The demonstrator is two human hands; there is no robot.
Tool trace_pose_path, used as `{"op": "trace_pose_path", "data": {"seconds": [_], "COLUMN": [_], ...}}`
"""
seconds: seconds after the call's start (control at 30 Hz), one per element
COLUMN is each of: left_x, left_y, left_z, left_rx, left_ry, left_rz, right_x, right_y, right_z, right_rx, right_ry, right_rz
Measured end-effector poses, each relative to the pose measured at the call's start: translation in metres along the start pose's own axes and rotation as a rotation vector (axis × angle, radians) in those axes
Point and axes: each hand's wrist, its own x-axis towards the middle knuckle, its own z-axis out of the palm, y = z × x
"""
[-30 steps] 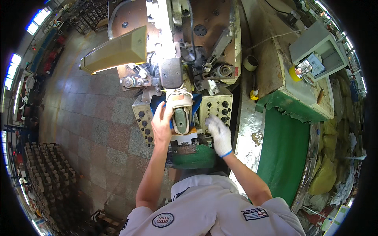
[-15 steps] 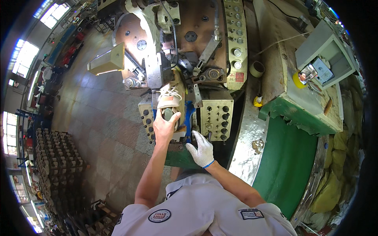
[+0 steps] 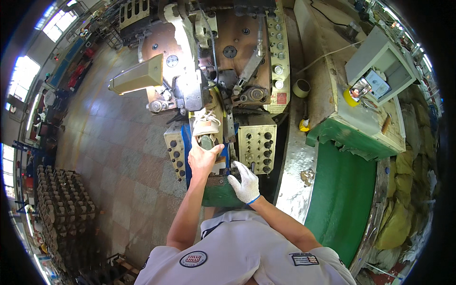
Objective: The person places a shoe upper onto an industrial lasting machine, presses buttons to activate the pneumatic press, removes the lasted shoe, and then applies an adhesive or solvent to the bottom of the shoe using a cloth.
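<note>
A beige lace-up shoe [image 3: 206, 122] sits toe-away in the machine, with a green shoe last [image 3: 206, 142] filling its opening. My bare left hand [image 3: 203, 158] is closed round the heel end, thumb on the right side and fingers mostly hidden on the left. The toe reaches in under the machine's metal head [image 3: 194, 92], where its tip is hidden. Blue machine parts [image 3: 186, 142] flank the shoe on both sides. My right hand [image 3: 245, 183], in a white knit glove, is open at the machine's front edge, below the knob-covered control box [image 3: 257, 148], holding nothing visible.
A lamp hood [image 3: 136, 76] juts out left of the machine head. At right are a worn bench with a grey open box [image 3: 384, 64], a cup [image 3: 301, 87] and a green curved chute [image 3: 339, 199]. Racks of stacked dark parts [image 3: 66, 199] stand on the left floor.
The blue part left of the shoe now shows, and the metal bar at right stands closer along it. My left hand keeps its grip; the right hand stays near the front edge. The view has shifted slightly.
</note>
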Motion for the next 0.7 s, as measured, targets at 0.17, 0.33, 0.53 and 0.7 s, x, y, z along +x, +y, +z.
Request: {"op": "trace_pose_path", "data": {"seconds": [0.17, 0.33, 0.53, 0.7], "left_x": [0.007, 0.020, 0.038, -0.026], "left_y": [-0.014, -0.008, -0.051, -0.086], "left_z": [0.002, -0.001, -0.025, -0.023], "left_rx": [0.034, 0.064, -0.885, -1.706], "left_ry": [-0.008, 0.018, -0.420, -0.866], "left_rz": [0.025, 0.047, -0.023, -0.371], "right_x": [-0.003, -0.009, 0.005, 0.056], "right_y": [-0.004, 0.001, 0.011, -0.028], "right_z": [0.002, 0.007, -0.004, -0.031], "right_rx": [-0.039, 0.102, 0.840, 1.475], "right_ry": [0.022, -0.002, 0.127, 0.015], "right_rz": [0.018, 0.165, 0.530, 0.486]}}
